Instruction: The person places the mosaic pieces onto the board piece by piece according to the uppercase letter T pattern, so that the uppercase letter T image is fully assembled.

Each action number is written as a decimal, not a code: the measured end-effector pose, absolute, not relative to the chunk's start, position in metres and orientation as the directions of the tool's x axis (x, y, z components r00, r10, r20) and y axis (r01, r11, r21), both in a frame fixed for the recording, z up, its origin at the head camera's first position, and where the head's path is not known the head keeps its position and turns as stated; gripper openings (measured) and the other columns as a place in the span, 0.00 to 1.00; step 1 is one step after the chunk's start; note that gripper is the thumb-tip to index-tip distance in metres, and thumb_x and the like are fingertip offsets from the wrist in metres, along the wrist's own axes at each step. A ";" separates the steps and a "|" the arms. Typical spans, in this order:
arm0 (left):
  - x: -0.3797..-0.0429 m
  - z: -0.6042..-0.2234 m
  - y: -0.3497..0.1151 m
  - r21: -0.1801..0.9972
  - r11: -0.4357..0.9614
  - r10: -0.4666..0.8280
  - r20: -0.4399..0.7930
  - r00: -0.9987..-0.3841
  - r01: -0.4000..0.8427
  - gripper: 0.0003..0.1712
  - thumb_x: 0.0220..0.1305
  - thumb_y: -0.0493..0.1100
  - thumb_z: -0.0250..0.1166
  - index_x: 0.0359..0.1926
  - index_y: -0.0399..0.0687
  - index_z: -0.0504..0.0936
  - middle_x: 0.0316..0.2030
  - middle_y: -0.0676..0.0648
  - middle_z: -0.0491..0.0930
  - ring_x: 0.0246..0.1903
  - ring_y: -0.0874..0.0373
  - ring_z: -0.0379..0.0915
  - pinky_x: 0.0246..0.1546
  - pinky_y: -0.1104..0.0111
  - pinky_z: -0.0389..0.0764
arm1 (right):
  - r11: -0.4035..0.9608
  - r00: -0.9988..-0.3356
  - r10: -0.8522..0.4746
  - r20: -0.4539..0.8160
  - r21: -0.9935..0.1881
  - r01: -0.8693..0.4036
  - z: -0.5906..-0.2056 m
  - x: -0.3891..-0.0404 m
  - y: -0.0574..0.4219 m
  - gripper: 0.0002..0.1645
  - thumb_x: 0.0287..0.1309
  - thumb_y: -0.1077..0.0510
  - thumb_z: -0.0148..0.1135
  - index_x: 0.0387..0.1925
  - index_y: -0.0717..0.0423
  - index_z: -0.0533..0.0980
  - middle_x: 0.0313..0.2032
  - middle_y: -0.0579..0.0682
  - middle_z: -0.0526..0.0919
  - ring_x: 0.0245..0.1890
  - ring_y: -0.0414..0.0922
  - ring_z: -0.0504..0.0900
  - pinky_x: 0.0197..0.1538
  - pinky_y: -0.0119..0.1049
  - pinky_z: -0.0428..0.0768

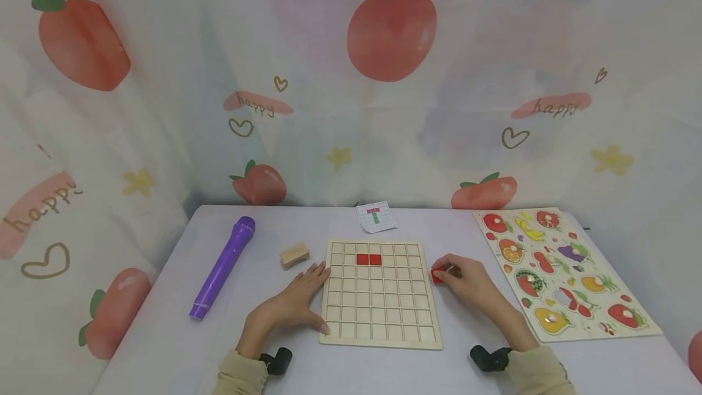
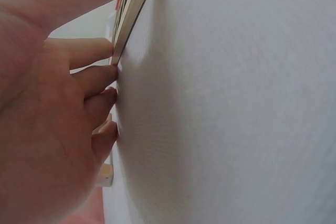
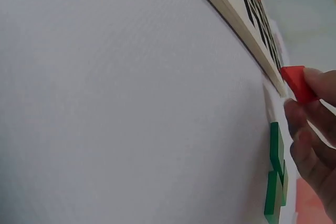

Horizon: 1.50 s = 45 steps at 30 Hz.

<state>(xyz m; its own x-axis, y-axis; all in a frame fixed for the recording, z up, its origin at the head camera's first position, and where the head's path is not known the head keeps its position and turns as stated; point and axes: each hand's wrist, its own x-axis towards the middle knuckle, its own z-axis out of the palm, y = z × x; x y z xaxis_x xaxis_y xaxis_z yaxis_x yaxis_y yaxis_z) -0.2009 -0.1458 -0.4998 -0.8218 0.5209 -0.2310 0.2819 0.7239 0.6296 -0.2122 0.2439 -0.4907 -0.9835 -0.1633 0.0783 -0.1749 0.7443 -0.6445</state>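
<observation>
A pale wooden grid board lies flat on the table, with two red square tiles side by side in its upper rows. My left hand rests at the board's left edge, fingers spread and fairly straight, thumb at the lower left corner. Just off the board's right edge, my right hand pinches a red tile between thumb and fingers. Below those fingers, in the right wrist view, several green tiles lie on the table; the hand mostly hides them in the head view.
Behind the board lies a small paper card printed with a red and green T shape. A wooden block and a purple tube with a rounded end are on the left. At right lies a fruit puzzle board. A printed cloth hangs behind the table.
</observation>
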 end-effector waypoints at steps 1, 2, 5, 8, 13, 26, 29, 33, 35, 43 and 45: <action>-0.201 -0.501 -0.146 0.629 0.723 0.522 -0.229 -0.822 0.284 0.71 0.43 0.53 0.84 0.81 0.40 0.51 0.82 0.40 0.43 0.82 0.43 0.34 0.82 0.46 0.38 | 0.728 -0.985 -0.161 0.066 -0.666 -0.164 -0.490 -0.213 0.243 0.07 0.64 0.64 0.67 0.44 0.57 0.83 0.33 0.47 0.85 0.30 0.42 0.78 0.31 0.27 0.79; -0.201 -0.501 -0.146 0.624 0.728 0.520 -0.232 -0.822 0.284 0.71 0.44 0.53 0.83 0.81 0.41 0.51 0.82 0.41 0.43 0.82 0.44 0.34 0.83 0.47 0.38 | 0.711 -0.986 -0.157 0.055 -0.686 -0.152 -0.489 -0.213 0.242 0.07 0.65 0.64 0.66 0.45 0.58 0.83 0.33 0.48 0.85 0.29 0.42 0.79 0.30 0.27 0.80; -0.201 -0.500 -0.145 0.633 0.724 0.517 -0.232 -0.824 0.276 0.70 0.44 0.53 0.84 0.81 0.40 0.52 0.82 0.40 0.44 0.82 0.42 0.34 0.82 0.46 0.39 | 0.664 -0.988 -0.150 0.029 -0.738 -0.122 -0.488 -0.215 0.237 0.09 0.66 0.63 0.66 0.47 0.60 0.82 0.34 0.51 0.85 0.26 0.42 0.81 0.28 0.27 0.82; -0.200 -0.496 -0.145 0.640 0.722 0.511 -0.239 -0.825 0.262 0.70 0.44 0.51 0.84 0.81 0.39 0.53 0.82 0.40 0.44 0.82 0.42 0.34 0.82 0.46 0.38 | 0.644 -0.988 -0.150 0.044 -0.753 -0.131 -0.488 -0.217 0.233 0.11 0.66 0.63 0.67 0.48 0.61 0.81 0.37 0.52 0.86 0.28 0.42 0.82 0.31 0.26 0.83; -0.200 -0.496 -0.144 0.632 0.725 0.519 -0.239 -0.821 0.275 0.70 0.44 0.50 0.84 0.81 0.39 0.52 0.82 0.39 0.43 0.82 0.42 0.34 0.82 0.46 0.38 | 0.619 -0.988 -0.147 0.048 -0.775 -0.129 -0.488 -0.222 0.223 0.11 0.65 0.65 0.67 0.48 0.61 0.80 0.37 0.53 0.89 0.29 0.41 0.85 0.35 0.24 0.83; -0.198 -0.492 -0.145 0.648 0.711 0.524 -0.229 -0.820 0.273 0.69 0.45 0.53 0.83 0.81 0.38 0.52 0.82 0.39 0.44 0.82 0.43 0.35 0.83 0.46 0.40 | 0.642 -0.986 -0.158 0.050 -0.754 -0.141 -0.489 -0.233 0.206 0.18 0.63 0.65 0.68 0.55 0.60 0.81 0.47 0.57 0.87 0.40 0.46 0.86 0.46 0.29 0.86; -0.198 -0.492 -0.145 0.646 0.711 0.525 -0.226 -0.821 0.277 0.69 0.44 0.52 0.83 0.81 0.38 0.52 0.82 0.40 0.44 0.82 0.43 0.35 0.83 0.47 0.40 | 0.627 -0.985 -0.165 0.055 -0.765 -0.148 -0.490 -0.237 0.204 0.18 0.63 0.65 0.68 0.55 0.60 0.81 0.49 0.58 0.87 0.44 0.49 0.87 0.50 0.35 0.89; -0.197 -0.491 -0.145 0.648 0.713 0.519 -0.231 -0.823 0.268 0.69 0.45 0.51 0.84 0.81 0.38 0.53 0.82 0.40 0.44 0.82 0.44 0.35 0.83 0.47 0.40 | 0.613 -0.983 -0.178 0.047 -0.777 -0.148 -0.491 -0.241 0.200 0.20 0.64 0.65 0.67 0.57 0.61 0.81 0.51 0.61 0.86 0.48 0.53 0.88 0.55 0.47 0.88; -0.197 -0.490 -0.145 0.650 0.714 0.515 -0.234 -0.824 0.262 0.69 0.45 0.51 0.84 0.81 0.38 0.53 0.82 0.40 0.44 0.82 0.44 0.35 0.83 0.47 0.40 | 0.607 -0.981 -0.187 0.042 -0.781 -0.149 -0.492 -0.243 0.198 0.20 0.64 0.66 0.67 0.57 0.62 0.81 0.51 0.61 0.86 0.48 0.53 0.88 0.55 0.48 0.88; -0.198 -0.492 -0.146 0.650 0.714 0.517 -0.239 -0.822 0.260 0.69 0.45 0.52 0.83 0.81 0.39 0.53 0.82 0.40 0.44 0.82 0.44 0.35 0.83 0.47 0.40 | 0.585 -0.973 -0.230 0.010 -0.798 -0.146 -0.489 -0.247 0.190 0.21 0.65 0.67 0.65 0.59 0.66 0.80 0.49 0.61 0.88 0.42 0.48 0.89 0.53 0.43 0.87; -0.199 -0.494 -0.146 0.647 0.715 0.518 -0.237 -0.822 0.264 0.69 0.45 0.52 0.83 0.81 0.39 0.53 0.82 0.40 0.44 0.82 0.44 0.35 0.83 0.47 0.40 | 0.591 -0.974 -0.225 -0.002 -0.795 -0.135 -0.489 -0.248 0.188 0.21 0.64 0.66 0.66 0.59 0.65 0.80 0.46 0.59 0.88 0.40 0.46 0.88 0.48 0.37 0.87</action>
